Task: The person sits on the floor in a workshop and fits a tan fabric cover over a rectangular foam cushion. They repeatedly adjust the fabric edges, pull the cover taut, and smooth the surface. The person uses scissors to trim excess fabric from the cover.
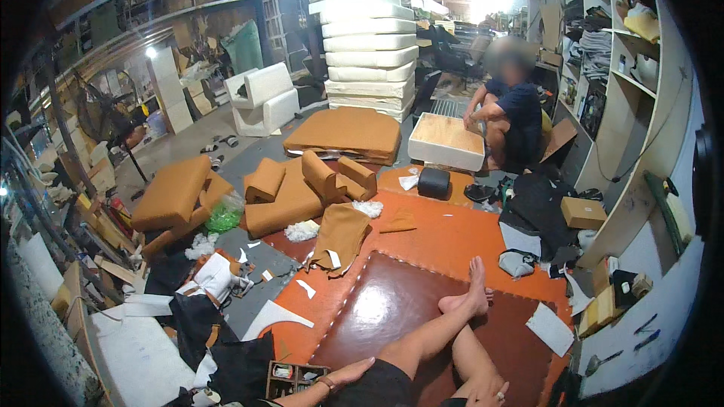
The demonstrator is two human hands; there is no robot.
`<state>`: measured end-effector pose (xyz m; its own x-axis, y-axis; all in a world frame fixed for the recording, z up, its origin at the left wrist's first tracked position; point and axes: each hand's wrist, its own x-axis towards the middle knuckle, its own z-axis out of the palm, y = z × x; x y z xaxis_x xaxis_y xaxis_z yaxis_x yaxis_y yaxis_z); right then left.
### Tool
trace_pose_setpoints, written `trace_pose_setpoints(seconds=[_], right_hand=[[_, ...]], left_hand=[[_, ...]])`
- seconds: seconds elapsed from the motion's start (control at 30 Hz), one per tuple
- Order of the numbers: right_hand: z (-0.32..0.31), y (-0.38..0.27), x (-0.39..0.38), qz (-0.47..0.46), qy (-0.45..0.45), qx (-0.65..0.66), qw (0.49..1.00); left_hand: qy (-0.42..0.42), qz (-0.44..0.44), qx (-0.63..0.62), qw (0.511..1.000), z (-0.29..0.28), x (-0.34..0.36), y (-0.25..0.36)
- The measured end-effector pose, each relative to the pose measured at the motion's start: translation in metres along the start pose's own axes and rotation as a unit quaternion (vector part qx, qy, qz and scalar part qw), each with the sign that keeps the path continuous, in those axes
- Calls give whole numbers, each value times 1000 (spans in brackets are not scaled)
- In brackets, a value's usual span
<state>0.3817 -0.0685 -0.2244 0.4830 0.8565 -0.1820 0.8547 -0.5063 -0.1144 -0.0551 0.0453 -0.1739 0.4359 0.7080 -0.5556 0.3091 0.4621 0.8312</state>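
I sit on the floor with my bare legs stretched out and crossed on a shiny dark red-brown padded mat (369, 309). My left hand (353, 371) lies flat on my thigh, its fingers straight and holding nothing. A brown band circles that wrist. My right hand (486, 394) rests against my other leg at the lower edge, partly cut off, a ring on one finger; I see nothing in it. Beside my left wrist stands a small compartmented box (280, 386) with small items in it.
Ahead lie tan upholstered cushion pieces (343, 134), a tan cloth piece (341, 237) and white fluffy scraps (302, 231). White foam slabs (362, 53) are stacked high behind. At far right another person (513, 113) crouches by a white-sided box (445, 143). Shelves (626, 53) line the right.
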Motion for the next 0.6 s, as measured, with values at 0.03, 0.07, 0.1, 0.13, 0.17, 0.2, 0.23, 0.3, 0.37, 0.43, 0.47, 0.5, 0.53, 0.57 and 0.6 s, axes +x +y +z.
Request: trace_pose_setpoints(seconds=[0.03,0.07,0.1,0.13,0.17,0.2,0.23,0.3,0.37,0.43,0.47,0.5,0.53,0.57,0.6], right_hand=[[-1,3,5,3,-7,1,1000],[-3,1,8,1,-18,2,1000],[-10,-5,12,5,-30,2,1000],[-21,-9,15,-1,-40,0,999],[-43,-28,16,-15,-58,-11,998],[-71,-49,18,-33,-75,-29,996],[-96,-70,14,-59,-93,-53,993],[-142,-102,4,-98,-116,-92,984],[-134,-108,25,-118,-120,-80,982],[-125,-110,46,-128,-118,-73,982],[-120,-109,54,-127,-113,-71,983],[-115,-115,59,-145,-111,-67,981],[-108,-120,59,-157,-109,-64,979],[-104,-122,64,-162,-105,-64,979],[-102,-121,69,-163,-101,-63,979]], left_hand=[[-14,41,52,998,1,-9,2],[-4,40,75,996,5,-19,9],[3,39,98,994,11,-29,16],[9,38,121,992,15,-34,21],[27,74,153,985,16,-37,20],[46,110,182,976,20,-38,14],[70,140,209,965,23,-41,6],[92,177,228,953,24,-36,-10],[134,184,257,939,26,-29,-20],[151,120,320,928,39,-37,-9],[165,96,343,920,50,-54,14],[182,111,359,909,51,-63,6],[198,124,376,897,51,-75,-4],[217,123,392,885,58,-88,0],[223,120,373,893,61,-101,8]])
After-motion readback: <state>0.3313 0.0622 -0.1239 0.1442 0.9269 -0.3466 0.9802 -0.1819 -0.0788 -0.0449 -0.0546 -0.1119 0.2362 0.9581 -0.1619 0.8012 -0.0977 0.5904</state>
